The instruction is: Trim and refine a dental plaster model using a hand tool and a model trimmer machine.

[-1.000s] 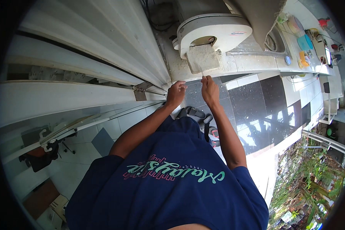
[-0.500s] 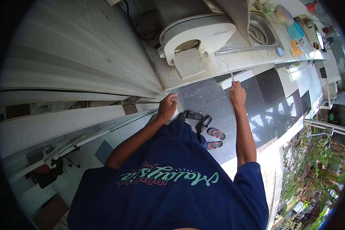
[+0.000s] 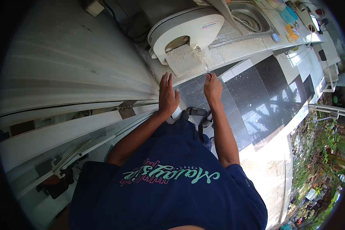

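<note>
My left hand (image 3: 168, 96) is open and holds nothing visible. Its fingers stretch up towards the near left corner of the dusty counter (image 3: 222, 58). In my right hand (image 3: 213, 89), closed at the counter's front edge, is a slim tool with a pale, narrow blade (image 3: 207, 68); most of its handle is hidden by my fingers. Beyond both hands stands a white, round-backed machine (image 3: 197, 28) with a dark opening. A flat grey plate (image 3: 186, 61), coated with pale residue, juts from that opening towards me.
A steel sink (image 3: 257, 17) with a coiled hose lies right of the machine. Farther right are a blue tub (image 3: 288, 15) and a yellow container (image 3: 291, 32). Sandals (image 3: 197, 111) lie on the dark tiles (image 3: 245, 88) below. A large pale panel (image 3: 76, 57) rises at left.
My right hand has moved left with the slim tool, nearer the machine's plate. My left hand has risen and its curled fingers have straightened. The view has shifted slightly.
</note>
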The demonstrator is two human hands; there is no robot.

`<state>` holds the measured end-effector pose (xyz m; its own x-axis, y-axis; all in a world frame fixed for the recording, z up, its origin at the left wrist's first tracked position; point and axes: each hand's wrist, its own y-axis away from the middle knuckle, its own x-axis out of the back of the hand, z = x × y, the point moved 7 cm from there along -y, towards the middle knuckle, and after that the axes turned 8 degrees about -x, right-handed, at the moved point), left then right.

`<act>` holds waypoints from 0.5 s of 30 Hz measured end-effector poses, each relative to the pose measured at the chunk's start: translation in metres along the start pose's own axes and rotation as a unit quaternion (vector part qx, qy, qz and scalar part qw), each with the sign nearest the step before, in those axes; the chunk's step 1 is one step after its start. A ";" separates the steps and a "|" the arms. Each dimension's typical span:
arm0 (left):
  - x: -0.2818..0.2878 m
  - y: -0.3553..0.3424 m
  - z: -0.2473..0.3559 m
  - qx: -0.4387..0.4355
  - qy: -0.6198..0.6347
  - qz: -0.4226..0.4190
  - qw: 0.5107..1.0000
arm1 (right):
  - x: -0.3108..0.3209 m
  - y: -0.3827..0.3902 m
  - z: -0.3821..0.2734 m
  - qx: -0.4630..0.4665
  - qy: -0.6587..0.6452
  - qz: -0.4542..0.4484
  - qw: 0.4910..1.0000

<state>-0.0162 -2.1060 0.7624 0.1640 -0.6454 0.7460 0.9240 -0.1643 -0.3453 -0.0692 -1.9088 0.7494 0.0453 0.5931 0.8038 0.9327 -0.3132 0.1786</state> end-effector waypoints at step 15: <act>-0.049 -0.050 0.022 -0.131 -0.144 -0.243 0.950 | 0.031 -0.013 -0.008 0.184 0.092 -0.054 0.977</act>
<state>-0.0626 -2.0494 0.7554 -0.1379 -0.2204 0.9656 0.8026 -0.5961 -0.0214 -0.0827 -1.8919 0.7767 -0.0938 0.4534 0.8863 0.9955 0.0518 0.0788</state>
